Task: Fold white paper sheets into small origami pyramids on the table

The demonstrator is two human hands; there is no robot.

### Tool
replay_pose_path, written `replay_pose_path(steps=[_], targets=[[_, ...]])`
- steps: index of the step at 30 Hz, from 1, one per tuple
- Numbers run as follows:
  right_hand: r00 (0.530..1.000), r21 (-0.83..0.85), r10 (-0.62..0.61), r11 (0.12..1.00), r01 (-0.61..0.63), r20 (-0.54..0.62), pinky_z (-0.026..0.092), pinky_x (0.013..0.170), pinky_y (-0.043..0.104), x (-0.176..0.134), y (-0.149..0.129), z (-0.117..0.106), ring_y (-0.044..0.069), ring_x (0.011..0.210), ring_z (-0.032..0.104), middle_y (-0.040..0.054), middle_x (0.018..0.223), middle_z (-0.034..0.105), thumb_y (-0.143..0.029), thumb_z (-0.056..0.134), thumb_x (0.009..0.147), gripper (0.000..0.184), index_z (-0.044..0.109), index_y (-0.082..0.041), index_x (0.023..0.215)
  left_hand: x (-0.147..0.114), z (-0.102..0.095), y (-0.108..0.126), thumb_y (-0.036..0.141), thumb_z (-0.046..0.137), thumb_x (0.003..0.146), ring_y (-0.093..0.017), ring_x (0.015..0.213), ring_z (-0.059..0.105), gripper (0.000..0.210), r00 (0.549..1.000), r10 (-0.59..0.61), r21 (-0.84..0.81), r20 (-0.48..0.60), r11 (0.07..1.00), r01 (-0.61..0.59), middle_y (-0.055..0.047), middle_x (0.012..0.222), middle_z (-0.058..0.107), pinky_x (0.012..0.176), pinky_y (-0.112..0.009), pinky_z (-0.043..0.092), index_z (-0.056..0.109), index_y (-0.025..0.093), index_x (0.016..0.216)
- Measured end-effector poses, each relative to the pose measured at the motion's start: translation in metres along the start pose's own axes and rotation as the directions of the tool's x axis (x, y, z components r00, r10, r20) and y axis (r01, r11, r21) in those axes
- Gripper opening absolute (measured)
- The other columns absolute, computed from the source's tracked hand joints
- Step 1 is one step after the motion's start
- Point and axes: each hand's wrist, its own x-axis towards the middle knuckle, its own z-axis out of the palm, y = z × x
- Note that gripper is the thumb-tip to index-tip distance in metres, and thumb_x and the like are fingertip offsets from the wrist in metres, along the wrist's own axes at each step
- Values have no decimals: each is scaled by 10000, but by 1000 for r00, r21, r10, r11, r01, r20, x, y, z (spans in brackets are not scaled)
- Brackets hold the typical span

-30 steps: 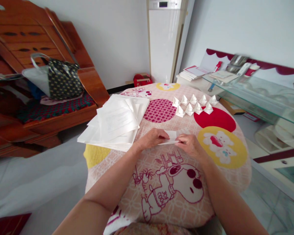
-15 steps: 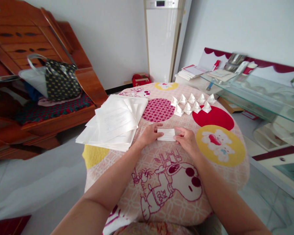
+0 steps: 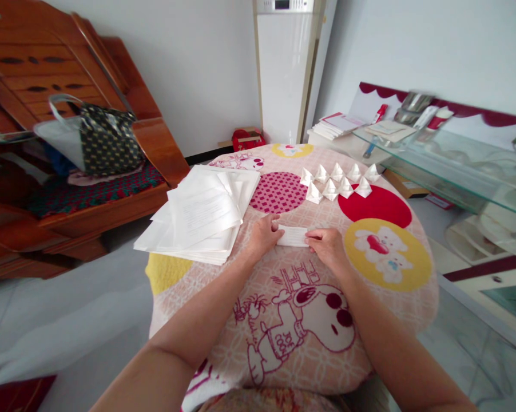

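Rounded tabletop [image 3: 412,303] under a pink patterned cloth; at its left, a broad, loose stack of white printed paper sheets [image 3: 202,214]. Left hand [image 3: 263,236]: thumb and index finger a narrow gap apart. Right hand [image 3: 328,245]: fingers drawn together. Flat, folded oblong of white paper [image 3: 293,236]: at or just above the tabletop, directly between the hands, long axis running left to right from one set of fingers to the other; the left thumb meets its left end (whether that hand pinches cannot be told), the right fingers pinch its right end, so neither hand lies nearer. Small, pointed pieces of folded white paper [image 3: 346,187]: nine, in two rows beyond the right hand
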Motion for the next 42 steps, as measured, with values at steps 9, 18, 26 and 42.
replay_pose_path(steps=[9, 18, 26, 42], targets=[[999, -71, -28, 997, 27, -14, 483, 572, 264, 1, 1, 1, 177, 520, 657, 14, 523, 683, -187, 670, 757, 207, 849, -157, 858, -3, -1, 6, 150, 701, 798, -176, 781, 699, 514, 999, -21, 35, -27, 999, 22, -22, 801, 758, 766, -262, 528, 669, 132, 1311], [1000, -123, -5, 992, 5, 4, 515, 598, 274, 2, 1, 1, 205, 592, 713, 36, 584, 730, -171, 677, 762, 228, 854, -155, 905, -5, -3, 10, 157, 727, 805, -180, 774, 697, 520, 999, -37, 63, -15, 997, 37, -41, 829, 759, 768, -275, 531, 661, 117, 1319], [999, -190, 19, 982, -13, 27, 540, 629, 260, 4, -1, 1, 208, 643, 742, 78, 723, 793, -183, 654, 793, 303, 848, -117, 1016, -7, -3, 14, 162, 735, 822, -174, 812, 702, 495, 998, -59, 120, -17, 991, 61, -44, 893, 773, 792, -261, 515, 668, 133, 1312], [999, -231, 39, 972, -30, 36, 569, 682, 253, 4, -4, 3, 221, 752, 768, 93, 878, 821, -175, 656, 798, 304, 851, -141, 1030, -6, 1, 11, 105, 737, 806, -196, 911, 693, 521, 998, 50, 176, -40, 984, -42, -53, 988, 742, 881, -312, 547, 647, 169, 1315]])
